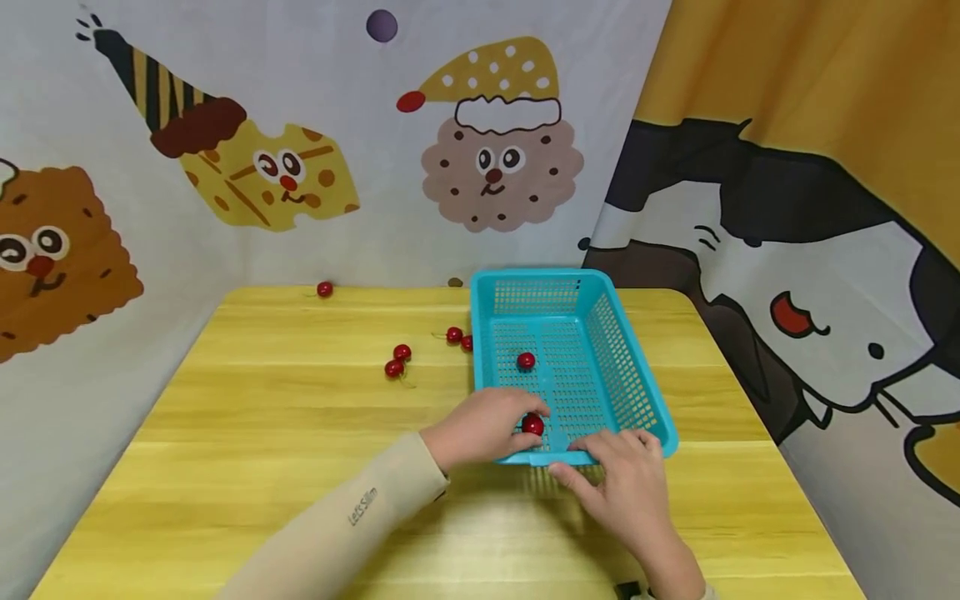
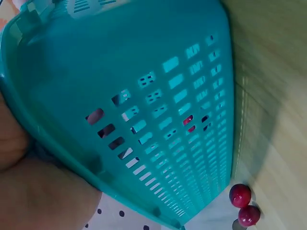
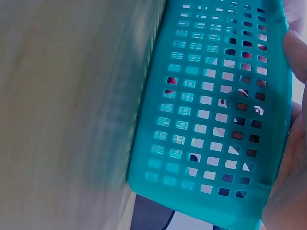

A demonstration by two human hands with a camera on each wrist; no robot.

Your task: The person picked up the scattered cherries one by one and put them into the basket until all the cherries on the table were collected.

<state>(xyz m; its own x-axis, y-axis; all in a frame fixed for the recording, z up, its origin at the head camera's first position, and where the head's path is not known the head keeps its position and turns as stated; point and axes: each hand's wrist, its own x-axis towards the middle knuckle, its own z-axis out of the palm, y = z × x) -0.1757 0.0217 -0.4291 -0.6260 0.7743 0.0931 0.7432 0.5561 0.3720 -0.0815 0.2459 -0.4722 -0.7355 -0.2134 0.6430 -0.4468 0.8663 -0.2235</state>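
Note:
A turquoise mesh basket [image 1: 551, 277] stands on the table, one dark red cherry [image 1: 527, 361] lying on its floor. My left hand [image 1: 487, 427] reaches over the near left corner and holds another cherry [image 1: 532, 425] between thumb and fingers, inside the basket. With the thumb outside and the fingers over the edge, my right hand [image 1: 626, 487] grips the near rim. In the left wrist view, the basket's side [image 2: 158, 110] hides most of the fingers. The right wrist view shows the perforated wall [image 3: 201, 115] beside part of the right hand [image 3: 288, 182].
Left of the basket lie a pair of cherries with stems [image 1: 398, 362] and two more cherries [image 1: 454, 335] against its side. A lone cherry [image 1: 325, 289] is at the table's back edge. Printed cloth [image 1: 390, 167] hangs behind the wooden table [image 1: 247, 433].

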